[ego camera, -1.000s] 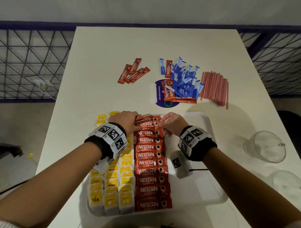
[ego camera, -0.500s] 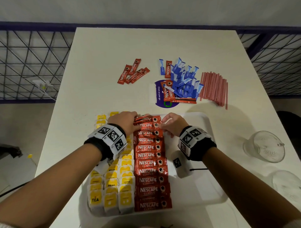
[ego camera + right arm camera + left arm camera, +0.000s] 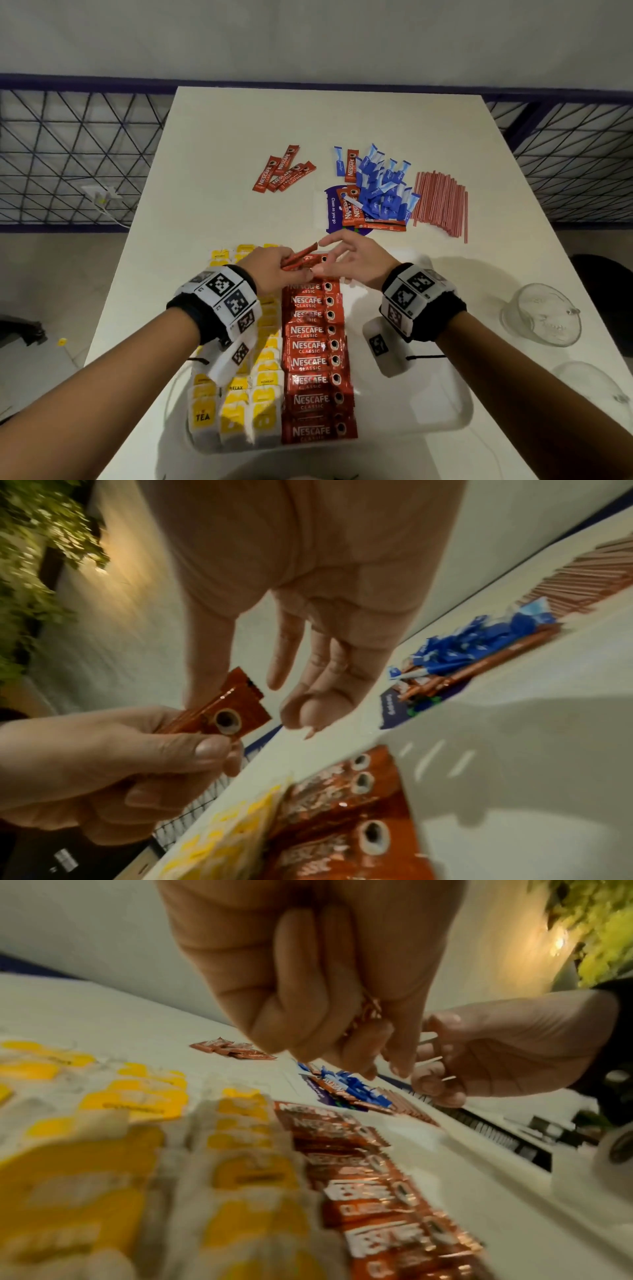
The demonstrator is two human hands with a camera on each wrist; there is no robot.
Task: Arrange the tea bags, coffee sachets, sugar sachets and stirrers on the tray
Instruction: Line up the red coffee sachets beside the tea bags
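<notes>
On the white table (image 3: 219, 144), the white plastic tray (image 3: 442, 407) sits at the near edge. Its left part holds columns of yellow-tagged tea bags (image 3: 236, 407), overlapping from near to far. Just right of them runs a single column of red Nescafé coffee sachets (image 3: 311, 346), each lying crosswise and lapped over the next; the tray's right part is bare white.

Above the far end of that column, the left hand (image 3: 270, 267) pinches a few red coffee sachets held as a small bundle (image 3: 298, 258) between thumb and curled fingers, their free end tilted up toward the far right. In the right wrist view the thumb presses on the top sachet beside its printed cup mark. The right hand (image 3: 356, 263) hovers just right of the bundle with fingers spread and loosely bent, gripping nothing; whether a fingertip touches the sachets I cannot tell.

Farther back on the table, a loose group of four red coffee sachets (image 3: 284, 169) lies left of centre. To their right a heap of blue sugar sachets (image 3: 387, 192) mixes with more red sachets over a purple sticker (image 3: 331, 209), and just beside it on the right lies a bundle of thin red stirrers (image 3: 440, 202). Near the right edge stand two clear glass cups (image 3: 541, 317).
</notes>
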